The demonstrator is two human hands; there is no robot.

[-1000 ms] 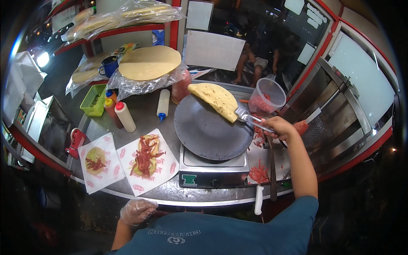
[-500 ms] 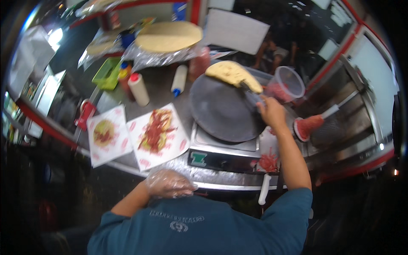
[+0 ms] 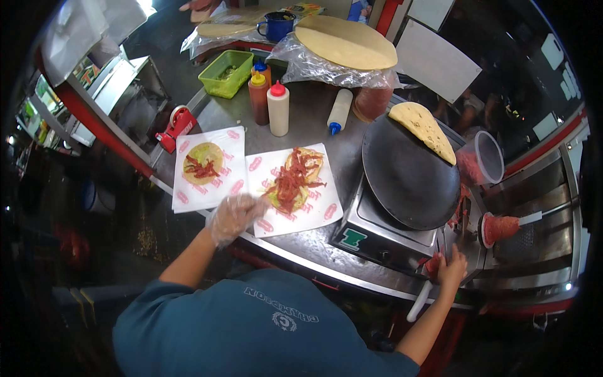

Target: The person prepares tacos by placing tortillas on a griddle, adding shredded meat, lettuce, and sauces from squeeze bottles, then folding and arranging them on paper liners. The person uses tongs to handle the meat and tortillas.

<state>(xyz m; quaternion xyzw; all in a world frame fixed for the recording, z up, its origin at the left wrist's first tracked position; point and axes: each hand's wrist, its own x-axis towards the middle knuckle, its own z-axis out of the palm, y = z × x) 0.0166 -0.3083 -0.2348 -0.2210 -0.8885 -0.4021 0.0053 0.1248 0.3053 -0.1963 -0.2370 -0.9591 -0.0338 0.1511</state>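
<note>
My left hand [image 3: 237,217], in a clear plastic glove, has its fingers bunched at the near edge of a folded flatbread [image 3: 295,182] topped with red meat strips and lettuce, lying on printed white paper [image 3: 326,207]. Whatever the fingers pinch is hidden. Left of it, a small round tortilla [image 3: 203,164] with meat and lettuce lies on another sheet [image 3: 228,139]. At the counter's right front, my bare right hand [image 3: 452,267] is closed beside red meat scraps [image 3: 432,265] and a white-handled knife [image 3: 419,303]. Slim metal shows by its fingers, too small to name.
A round black griddle [image 3: 408,173] bears a folded flatbread [image 3: 424,132] at its far edge. Beyond stand squeeze bottles [image 3: 278,110], a green tub [image 3: 227,74] and large tortillas [image 3: 345,43]. At right are a clear container [image 3: 480,158] and a red meat cone on a spit [image 3: 500,231].
My right hand has come back from the griddle to the counter's front right. The gloved left hand has moved forward to the topped flatbread. The view has turned, shifting everything.
</note>
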